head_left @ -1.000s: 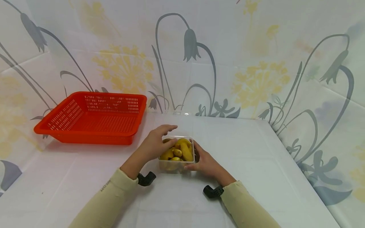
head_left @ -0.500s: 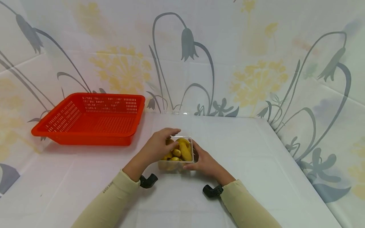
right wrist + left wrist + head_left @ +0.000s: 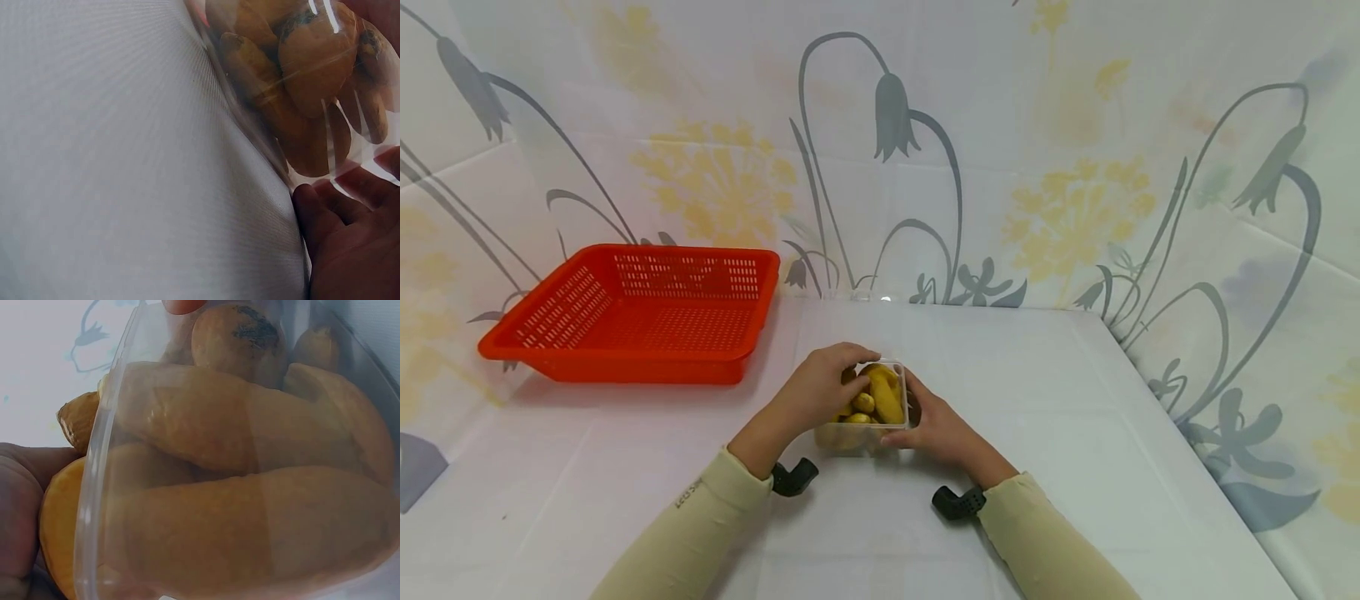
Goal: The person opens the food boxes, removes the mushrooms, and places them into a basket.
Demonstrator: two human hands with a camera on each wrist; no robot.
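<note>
A clear plastic box (image 3: 846, 440) stands on the white table, filled with yellow fruit-like pieces. One is long and curved (image 3: 887, 398); a small rounded one (image 3: 862, 402) lies beside it. My right hand (image 3: 942, 427) holds the box at its right side, thumb at the near corner; in the right wrist view this hand (image 3: 353, 237) lies against the clear wall. Over the box's left part curves my left hand (image 3: 816, 385), thumb above the pieces and index finger near the far rim. Its other fingers are hidden, so I cannot tell whether it grips a piece.
A red perforated basket (image 3: 647, 367) stands at the back left, beyond the left hand. Behind the table (image 3: 1037, 392) hangs a flower-patterned cloth (image 3: 985, 125). Each wrist carries a small black device, one (image 3: 795, 477) by the left sleeve and another (image 3: 958, 502) by the right.
My left hand has moved slightly right and down over the box, its raised index finger dropping to the far rim. The right hand and box stay nearly where they were.
</note>
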